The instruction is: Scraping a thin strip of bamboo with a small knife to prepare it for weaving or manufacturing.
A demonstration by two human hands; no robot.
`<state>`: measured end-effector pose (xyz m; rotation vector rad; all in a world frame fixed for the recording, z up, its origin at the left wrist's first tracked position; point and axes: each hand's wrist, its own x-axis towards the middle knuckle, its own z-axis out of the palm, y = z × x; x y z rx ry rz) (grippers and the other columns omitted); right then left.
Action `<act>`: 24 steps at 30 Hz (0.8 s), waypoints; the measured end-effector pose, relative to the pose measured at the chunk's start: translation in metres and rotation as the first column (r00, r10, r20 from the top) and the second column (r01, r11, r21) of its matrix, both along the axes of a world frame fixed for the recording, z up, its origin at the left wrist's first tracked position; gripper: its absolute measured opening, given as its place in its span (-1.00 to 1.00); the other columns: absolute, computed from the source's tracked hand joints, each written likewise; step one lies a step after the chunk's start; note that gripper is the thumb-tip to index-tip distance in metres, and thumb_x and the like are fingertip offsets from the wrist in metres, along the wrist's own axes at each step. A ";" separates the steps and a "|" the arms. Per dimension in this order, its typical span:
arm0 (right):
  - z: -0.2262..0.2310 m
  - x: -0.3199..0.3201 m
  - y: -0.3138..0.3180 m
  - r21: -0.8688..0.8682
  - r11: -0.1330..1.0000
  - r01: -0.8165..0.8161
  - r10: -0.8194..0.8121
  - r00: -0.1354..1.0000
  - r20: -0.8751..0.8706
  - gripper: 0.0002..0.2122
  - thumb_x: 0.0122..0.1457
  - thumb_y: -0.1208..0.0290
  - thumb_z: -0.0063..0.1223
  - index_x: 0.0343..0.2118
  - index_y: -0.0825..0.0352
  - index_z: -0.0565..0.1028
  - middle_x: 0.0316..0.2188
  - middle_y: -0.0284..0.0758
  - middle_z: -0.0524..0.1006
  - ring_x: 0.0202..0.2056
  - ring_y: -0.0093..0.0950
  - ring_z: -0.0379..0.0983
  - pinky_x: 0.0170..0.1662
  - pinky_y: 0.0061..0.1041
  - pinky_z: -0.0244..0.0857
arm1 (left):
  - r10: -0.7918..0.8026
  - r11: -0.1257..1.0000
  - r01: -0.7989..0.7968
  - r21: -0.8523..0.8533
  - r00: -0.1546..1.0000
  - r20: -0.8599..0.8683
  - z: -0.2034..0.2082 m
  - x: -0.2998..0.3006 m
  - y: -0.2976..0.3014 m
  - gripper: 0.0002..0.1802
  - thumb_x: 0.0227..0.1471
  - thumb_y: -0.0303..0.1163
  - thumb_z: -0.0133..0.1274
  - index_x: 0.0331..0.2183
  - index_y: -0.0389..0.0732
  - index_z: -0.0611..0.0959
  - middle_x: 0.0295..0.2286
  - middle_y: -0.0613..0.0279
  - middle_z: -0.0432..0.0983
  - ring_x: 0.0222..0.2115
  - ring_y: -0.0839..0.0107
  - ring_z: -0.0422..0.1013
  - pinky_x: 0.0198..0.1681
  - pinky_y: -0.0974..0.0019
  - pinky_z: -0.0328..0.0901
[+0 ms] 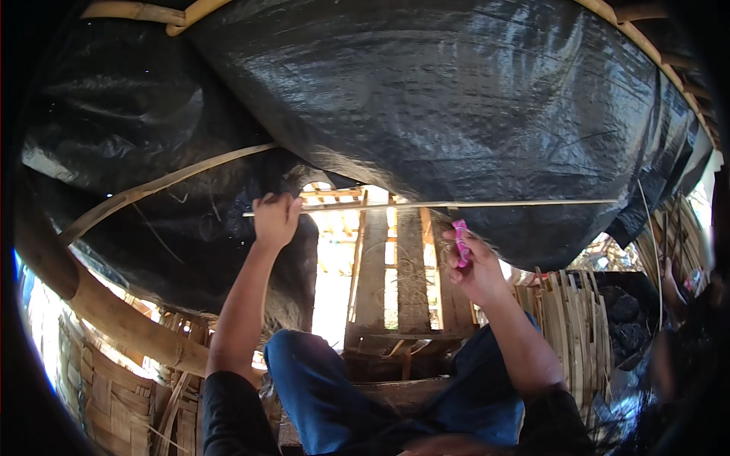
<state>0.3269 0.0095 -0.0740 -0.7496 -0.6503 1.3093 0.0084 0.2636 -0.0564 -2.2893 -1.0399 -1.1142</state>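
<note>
My left hand [276, 220] is closed around a long, thin, pale bamboo strip [532, 204] near its left end. The strip runs almost level across the view, in front of a black plastic sheet [456, 99]. My right hand [479, 270] is closed on a tool with a bright pink, patterned handle [461, 242]. The handle points up, and its top end is just below the strip. Whether the tool has a blade touching the strip is too small to tell.
Below my hands are upright wooden planks [411, 266] with bright gaps. A bundle of split bamboo strips [566, 319] stands at the right, woven bamboo [106, 387] at the lower left. A thick bamboo pole [129, 327] and a curved strip [167, 178] cross the left side.
</note>
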 end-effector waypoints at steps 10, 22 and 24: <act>0.002 -0.005 0.011 -0.001 1.000 0.025 -0.025 0.998 0.052 -0.68 0.29 0.15 -0.17 -0.13 0.32 0.43 -0.58 -0.34 0.42 -0.62 -0.54 0.28 -0.50 -0.56 0.21 | -0.031 0.977 0.038 0.211 0.999 -0.036 0.041 0.005 -0.035 -0.65 -0.04 -0.12 0.08 -0.24 -0.13 0.56 -0.21 0.28 0.40 -0.13 0.25 0.29 0.14 -0.07 -0.09; -0.017 -0.002 0.020 -0.011 0.996 0.094 -0.092 0.991 0.093 -0.71 0.28 0.17 -0.18 -0.17 0.29 0.44 -0.61 -0.36 0.44 -0.67 -0.58 0.30 -0.58 -0.60 0.18 | -0.208 0.936 0.297 0.188 0.900 -0.384 0.091 0.088 -0.049 -0.81 0.01 -0.24 0.09 -0.40 -0.16 0.59 -0.47 0.27 0.40 -0.34 0.26 0.34 -0.01 0.12 0.10; -0.015 0.000 0.017 -0.023 0.993 0.112 -0.109 0.990 0.086 -0.70 0.28 0.15 -0.17 -0.16 0.30 0.42 -0.62 -0.35 0.42 -0.67 -0.58 0.29 -0.59 -0.60 0.16 | -0.280 0.918 0.351 0.184 0.903 -0.326 0.089 0.087 -0.050 -0.83 0.00 -0.27 0.10 -0.45 -0.16 0.58 -0.50 0.25 0.37 -0.37 0.22 0.33 -0.09 0.14 0.14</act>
